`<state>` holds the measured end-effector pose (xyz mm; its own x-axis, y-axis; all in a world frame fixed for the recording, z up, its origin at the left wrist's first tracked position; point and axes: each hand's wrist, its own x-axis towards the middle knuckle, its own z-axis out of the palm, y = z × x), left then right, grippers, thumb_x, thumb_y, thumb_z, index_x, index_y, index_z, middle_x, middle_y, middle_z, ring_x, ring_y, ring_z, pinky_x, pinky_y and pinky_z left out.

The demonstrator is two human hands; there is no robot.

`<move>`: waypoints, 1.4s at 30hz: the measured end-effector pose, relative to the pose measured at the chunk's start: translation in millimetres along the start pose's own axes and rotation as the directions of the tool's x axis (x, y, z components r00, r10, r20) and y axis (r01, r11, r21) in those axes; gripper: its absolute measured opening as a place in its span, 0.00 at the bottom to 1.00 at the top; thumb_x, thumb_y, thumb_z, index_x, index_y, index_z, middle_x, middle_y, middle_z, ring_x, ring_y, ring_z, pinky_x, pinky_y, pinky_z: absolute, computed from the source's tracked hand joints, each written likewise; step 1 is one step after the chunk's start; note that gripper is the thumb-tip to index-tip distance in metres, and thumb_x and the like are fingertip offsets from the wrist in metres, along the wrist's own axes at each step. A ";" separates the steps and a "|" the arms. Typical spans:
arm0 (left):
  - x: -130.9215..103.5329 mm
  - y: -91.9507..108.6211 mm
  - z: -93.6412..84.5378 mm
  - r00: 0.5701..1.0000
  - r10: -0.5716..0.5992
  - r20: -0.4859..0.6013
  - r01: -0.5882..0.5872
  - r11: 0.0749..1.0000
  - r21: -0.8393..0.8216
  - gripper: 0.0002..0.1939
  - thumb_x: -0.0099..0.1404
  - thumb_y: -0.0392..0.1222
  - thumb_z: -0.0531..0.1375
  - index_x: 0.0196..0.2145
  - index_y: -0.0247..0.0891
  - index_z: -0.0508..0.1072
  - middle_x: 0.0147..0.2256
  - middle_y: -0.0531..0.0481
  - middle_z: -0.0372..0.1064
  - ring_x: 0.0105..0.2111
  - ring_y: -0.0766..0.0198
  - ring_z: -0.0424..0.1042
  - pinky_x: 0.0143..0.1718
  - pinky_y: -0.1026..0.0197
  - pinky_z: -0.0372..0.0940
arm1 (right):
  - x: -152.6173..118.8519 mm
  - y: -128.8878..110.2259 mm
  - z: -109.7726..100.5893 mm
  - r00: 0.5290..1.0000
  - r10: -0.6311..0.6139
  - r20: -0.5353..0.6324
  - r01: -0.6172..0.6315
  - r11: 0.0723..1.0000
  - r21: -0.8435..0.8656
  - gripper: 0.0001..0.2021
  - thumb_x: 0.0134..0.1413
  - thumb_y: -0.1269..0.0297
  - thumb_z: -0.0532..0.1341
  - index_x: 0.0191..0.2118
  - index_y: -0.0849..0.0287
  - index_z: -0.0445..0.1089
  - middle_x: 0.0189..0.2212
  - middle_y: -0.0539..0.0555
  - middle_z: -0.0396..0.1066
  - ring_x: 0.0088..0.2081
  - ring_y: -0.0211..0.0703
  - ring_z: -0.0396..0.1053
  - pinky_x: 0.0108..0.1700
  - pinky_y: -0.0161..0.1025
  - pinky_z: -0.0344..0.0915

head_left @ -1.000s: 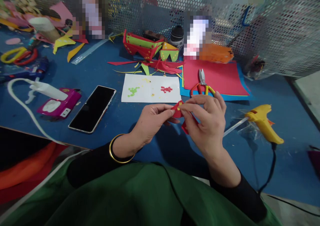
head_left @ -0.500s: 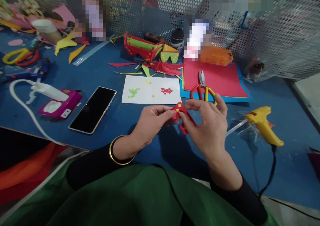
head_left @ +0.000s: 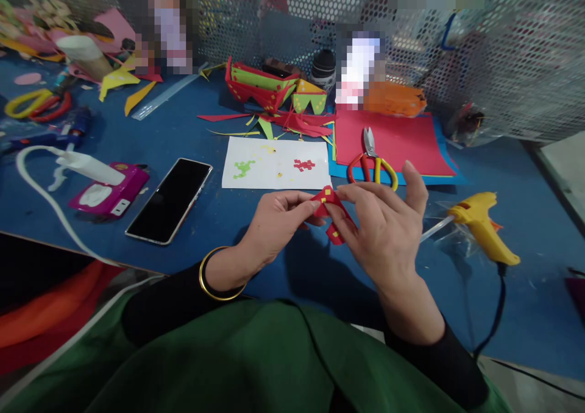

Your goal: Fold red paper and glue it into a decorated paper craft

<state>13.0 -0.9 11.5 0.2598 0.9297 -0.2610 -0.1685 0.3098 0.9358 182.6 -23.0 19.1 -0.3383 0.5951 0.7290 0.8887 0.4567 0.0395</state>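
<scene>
Between my hands, above the blue table, is a folded red piece [head_left: 336,234] with small yellow squares on it, paper or foam by its look. My left hand [head_left: 280,227] pinches its left end between thumb and fingers. On the right side, my right hand [head_left: 381,230] has its thumb and index finger on the same piece, with the little finger raised. Just behind lies a white sheet [head_left: 278,178] bearing small green, yellow and red cut squares. Part of the red piece is hidden by my right fingers.
Scissors [head_left: 369,145] rest on red sheets [head_left: 406,139]. A yellow glue gun [head_left: 484,224] lies right, its cord running off the front edge. A phone [head_left: 170,200] and a purple power socket [head_left: 132,181] are left. Red and green dotted paper shapes [head_left: 260,90] and scraps sit behind.
My right hand has turned slightly, its little finger lifting and spreading outward to the right. The red piece stays between both hands, and my left hand has barely moved.
</scene>
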 end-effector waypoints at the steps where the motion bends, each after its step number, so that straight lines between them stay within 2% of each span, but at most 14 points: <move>1: -0.2 0.0 -0.1 1.000 0.000 0.002 0.000 1.000 0.001 0.07 0.61 0.42 0.68 0.30 0.36 0.81 0.27 0.52 0.78 0.29 0.66 0.79 0.29 0.67 0.64 | 0.1 0.4 -0.1 1.000 -0.004 -0.005 0.005 1.000 0.004 0.04 0.64 0.67 0.63 0.43 0.55 0.69 0.34 0.49 0.81 0.37 0.43 0.78 0.70 0.55 0.54; 18: -1.2 -0.1 1.0 1.000 -0.003 0.006 0.003 1.000 0.000 0.07 0.59 0.43 0.69 0.29 0.37 0.81 0.26 0.52 0.78 0.29 0.65 0.79 0.30 0.66 0.64 | -1.7 6.7 -0.1 1.000 -0.005 -0.012 0.005 0.999 0.047 0.04 0.64 0.64 0.64 0.43 0.54 0.71 0.35 0.51 0.81 0.38 0.45 0.79 0.69 0.57 0.53; 26: -0.6 0.9 1.0 1.000 -0.021 0.015 0.021 1.000 0.014 0.08 0.59 0.44 0.68 0.29 0.37 0.81 0.27 0.52 0.79 0.29 0.65 0.79 0.30 0.66 0.65 | 0.0 5.0 -2.0 0.995 -0.085 -0.044 0.085 0.996 0.001 0.05 0.63 0.68 0.65 0.43 0.56 0.70 0.31 0.49 0.80 0.38 0.43 0.79 0.70 0.55 0.53; 34: 0.0 -0.8 0.5 1.000 -0.018 0.008 0.018 0.999 0.031 0.07 0.59 0.44 0.68 0.30 0.37 0.81 0.27 0.51 0.79 0.30 0.64 0.79 0.31 0.65 0.66 | 0.6 4.6 -0.7 0.993 -0.103 -0.057 0.102 0.994 -0.027 0.05 0.62 0.69 0.66 0.43 0.57 0.70 0.30 0.48 0.79 0.38 0.41 0.78 0.70 0.54 0.54; 38: -1.2 0.4 1.2 1.000 -0.015 0.001 0.015 0.999 0.050 0.08 0.59 0.45 0.68 0.31 0.36 0.82 0.28 0.50 0.79 0.30 0.63 0.79 0.32 0.64 0.66 | -0.9 4.8 -1.6 0.994 -0.095 -0.050 0.094 0.995 -0.019 0.05 0.64 0.69 0.64 0.43 0.54 0.70 0.30 0.47 0.79 0.38 0.41 0.78 0.69 0.55 0.54; 42: -2.0 1.6 1.9 1.000 -0.018 -0.001 0.018 0.999 0.051 0.08 0.58 0.45 0.69 0.30 0.36 0.81 0.27 0.50 0.79 0.30 0.62 0.79 0.32 0.63 0.66 | -2.4 4.8 -3.8 0.999 -0.040 0.025 0.039 0.999 0.031 0.05 0.65 0.69 0.62 0.43 0.49 0.71 0.31 0.47 0.79 0.40 0.43 0.77 0.69 0.57 0.53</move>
<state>14.1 -2.6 14.0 0.2621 0.9241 -0.2781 -0.1154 0.3161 0.9417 188.8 -24.7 20.1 -0.3813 0.5923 0.7098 0.8646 0.5002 0.0470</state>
